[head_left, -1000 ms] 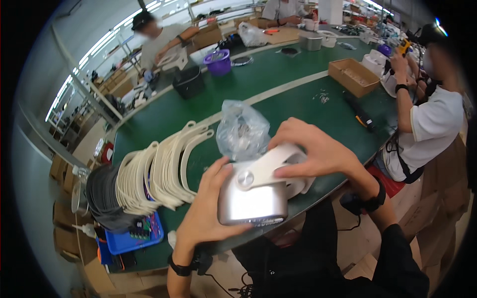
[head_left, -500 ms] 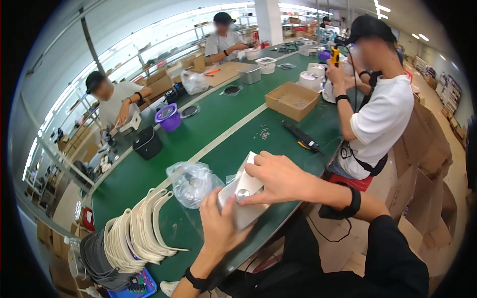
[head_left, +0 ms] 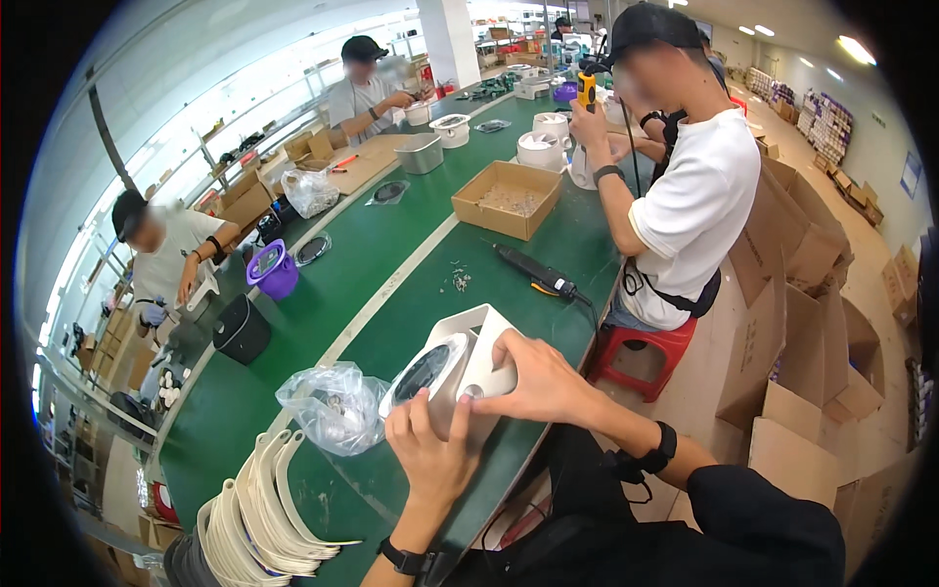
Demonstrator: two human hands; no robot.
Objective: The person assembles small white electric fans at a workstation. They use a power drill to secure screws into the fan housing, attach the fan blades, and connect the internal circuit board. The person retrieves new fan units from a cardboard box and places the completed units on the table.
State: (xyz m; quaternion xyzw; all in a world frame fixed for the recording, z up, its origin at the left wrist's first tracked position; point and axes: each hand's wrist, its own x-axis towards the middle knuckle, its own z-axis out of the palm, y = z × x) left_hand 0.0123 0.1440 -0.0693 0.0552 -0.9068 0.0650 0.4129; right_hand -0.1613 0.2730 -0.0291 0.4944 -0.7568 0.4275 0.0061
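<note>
In front of me a white plastic appliance housing (head_left: 443, 400) is tilted on the table's near edge, its dark oval panel (head_left: 426, 369) facing up and left. A white curved handle (head_left: 481, 360) lies against its side, with a small round silver cap (head_left: 474, 391) at the handle's end. My left hand (head_left: 430, 450) grips the housing from below and left, fingertips at the panel's rim and near the cap. On the other side my right hand (head_left: 543, 380) pinches the handle, thumb beside the cap. The housing's underside is hidden.
A clear plastic bag (head_left: 335, 406) and a stack of white curved handles (head_left: 259, 519) lie to the left. Beyond are a power screwdriver (head_left: 536, 271), loose screws (head_left: 460, 279) and a cardboard box (head_left: 507, 201). A co-worker (head_left: 699, 186) sits at right.
The housing has turned in my hands, so its dark oval panel now shows. My view has swung to the right. Both hands still hold the piece.
</note>
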